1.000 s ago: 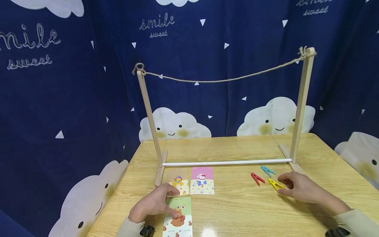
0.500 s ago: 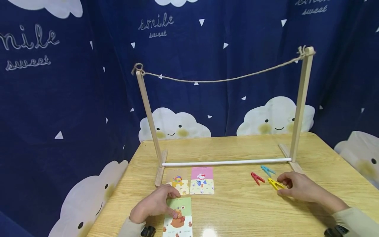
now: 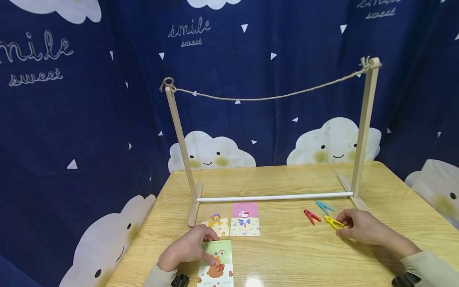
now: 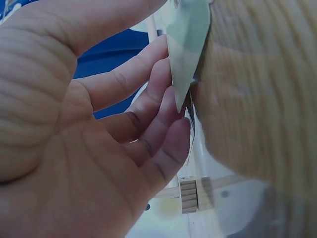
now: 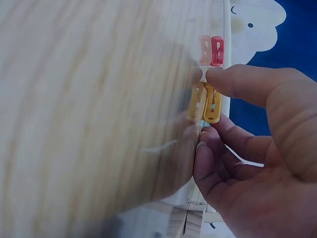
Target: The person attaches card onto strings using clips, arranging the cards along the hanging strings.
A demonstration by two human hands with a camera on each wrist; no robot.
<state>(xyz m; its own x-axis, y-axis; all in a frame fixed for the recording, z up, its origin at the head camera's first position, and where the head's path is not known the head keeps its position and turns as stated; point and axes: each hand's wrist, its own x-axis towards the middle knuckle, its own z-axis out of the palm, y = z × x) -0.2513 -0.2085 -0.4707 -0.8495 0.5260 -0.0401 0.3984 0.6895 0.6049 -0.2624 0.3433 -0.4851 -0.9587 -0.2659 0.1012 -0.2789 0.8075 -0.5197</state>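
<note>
My left hand [image 3: 188, 247] grips the green-and-white bear card [image 3: 221, 266], its thumb on the printed face and its fingers curled at the card's left and top edge. In the left wrist view, the pale green card [image 4: 187, 44] stands at an angle against the fingertips. On the right, my right hand [image 3: 362, 226] pinches the end of a yellow clothespin [image 3: 333, 222] between thumb and fingers. A red clothespin [image 3: 312, 216] and a blue clothespin [image 3: 324, 207] lie just beyond it. Above the bear card are a lion card [image 3: 216, 223], partly covered by my left fingers, and a pink rabbit card [image 3: 245, 219].
Behind the cards stands a wooden frame with a left post [image 3: 181, 143], a right post [image 3: 365, 127] and a white bottom rod [image 3: 276, 197]. A sagging rope [image 3: 258, 99] joins the post tops. A dark blue curtain [image 3: 229, 52] hangs behind the wooden table [image 3: 279, 259].
Both hands stay almost in place. The bear card's face shows a slightly different slant under my left thumb, and the yellow clothespin has shifted a tiny bit in my right fingers.
</note>
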